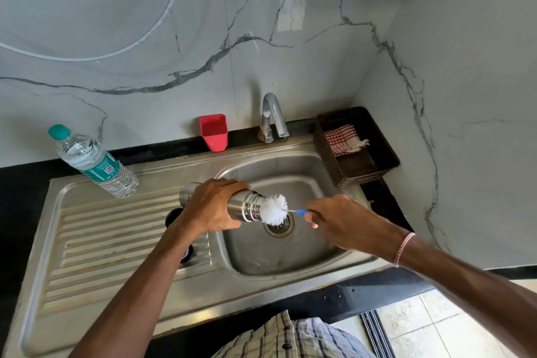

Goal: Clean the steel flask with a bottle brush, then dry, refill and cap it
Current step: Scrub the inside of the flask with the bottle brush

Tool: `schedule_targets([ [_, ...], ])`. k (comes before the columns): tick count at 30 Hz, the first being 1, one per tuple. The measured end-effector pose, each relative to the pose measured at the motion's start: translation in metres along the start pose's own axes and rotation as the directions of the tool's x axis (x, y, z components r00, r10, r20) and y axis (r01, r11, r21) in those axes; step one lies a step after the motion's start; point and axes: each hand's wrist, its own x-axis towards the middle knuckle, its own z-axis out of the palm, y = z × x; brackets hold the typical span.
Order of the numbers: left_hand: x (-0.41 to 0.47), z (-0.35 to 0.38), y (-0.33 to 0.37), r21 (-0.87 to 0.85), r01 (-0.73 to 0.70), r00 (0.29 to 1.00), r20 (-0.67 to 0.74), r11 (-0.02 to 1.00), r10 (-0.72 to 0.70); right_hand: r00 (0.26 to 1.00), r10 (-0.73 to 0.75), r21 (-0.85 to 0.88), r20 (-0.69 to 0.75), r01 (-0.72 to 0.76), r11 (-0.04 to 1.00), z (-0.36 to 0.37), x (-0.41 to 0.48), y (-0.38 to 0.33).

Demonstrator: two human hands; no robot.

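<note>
The steel flask [242,205] is held on its side above the sink [116,244], its open mouth turned toward the right and poised over the basin, close to the drain [279,227]. At the back of the drainboard a capped water bottle [93,161] is stood, and at the right of the sink a dark basket [327,154] is placed with a checked cloth [343,140] inside. The flask's body is wrapped from above by the left hand [209,206]. The blue handle of the bottle brush [274,209] is pinched by the curled fingers of the right hand [340,224], and the white bristle head is seen at the mouth, mostly outside it. 2 dark round pieces [173,216], judged to be cap parts, are partly hidden under the left forearm on the drainboard.

Scrubbing is judged to be barely under way. The thin wire stem could be bent if the head is pushed in off-axis. The smooth steel could be let slip into the basin once wet, since only 1 hand bears it. The dark pieces could be knocked off the drainboard by the left forearm, as they lie right beneath it. Droplets could be flicked onto the cloth when the bristles spring free of the mouth.
</note>
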Motion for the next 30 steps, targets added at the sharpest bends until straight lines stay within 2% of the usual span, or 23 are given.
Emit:
schedule_targets([
  [5, -0.002, -0.002, -0.006, 0.026, 0.013, 1.000, -0.003, 1.000, -0.013, 0.977, 0.089, 0.263, 0.193, -0.139, 0.955, -0.013, -0.009, 0.011],
  [8, -0.003, -0.003, -0.009, 0.022, 0.034, 0.999, -0.005, 0.999, -0.034, 0.940, 0.146, 0.465, 0.309, -0.284, 0.839, -0.015, -0.014, 0.020],
  [10, -0.003, -0.004, -0.011, 0.029, 0.039, 0.999, -0.007, 0.999, -0.039, 0.914, 0.171, 0.506, 0.367, -0.350, 0.788, -0.015, -0.015, 0.026],
  [11, -0.002, -0.004, -0.010, 0.035, 0.040, 0.999, -0.012, 0.999, -0.040, 0.913, 0.167, 0.498, 0.371, -0.348, 0.795, -0.016, -0.016, 0.028],
  [14, -0.002, -0.007, -0.012, 0.038, 0.062, 0.998, -0.029, 0.997, -0.061, 0.963, 0.098, 0.317, 0.252, -0.178, 0.932, -0.024, -0.018, 0.030],
  [16, -0.002, -0.008, -0.014, 0.044, 0.090, 0.995, -0.035, 0.995, -0.089, 0.995, 0.005, 0.000, 0.099, -0.005, 1.000, -0.025, -0.022, 0.032],
  [17, -0.002, -0.009, -0.015, 0.051, 0.107, 0.994, -0.043, 0.993, -0.105, 0.998, -0.068, -0.223, -0.017, 0.063, 0.973, -0.022, -0.024, 0.032],
  [18, -0.002, -0.010, -0.016, 0.058, 0.129, 0.990, -0.056, 0.990, -0.126, 0.977, -0.164, -0.433, -0.136, 0.090, 0.897, -0.017, -0.024, 0.032],
  [19, -0.002, -0.010, -0.016, 0.059, 0.152, 0.987, -0.067, 0.987, -0.148, 0.960, -0.188, -0.531, -0.206, 0.052, 0.846, -0.014, -0.025, 0.028],
  [22, -0.004, -0.008, -0.014, 0.039, 0.168, 0.983, -0.080, 0.985, -0.164, 0.920, -0.206, -0.597, -0.334, -0.037, 0.802, -0.005, -0.019, 0.019],
  [25, -0.011, -0.005, -0.012, 0.004, 0.139, 0.984, -0.114, 0.990, -0.138, 0.902, -0.251, -0.620, -0.351, -0.022, 0.784, -0.010, -0.014, 0.014],
  [30, -0.018, -0.009, -0.012, 0.041, 0.120, 0.986, -0.125, 0.992, -0.114, 0.928, -0.298, -0.661, -0.224, 0.081, 0.746, -0.027, -0.008, 0.019],
])
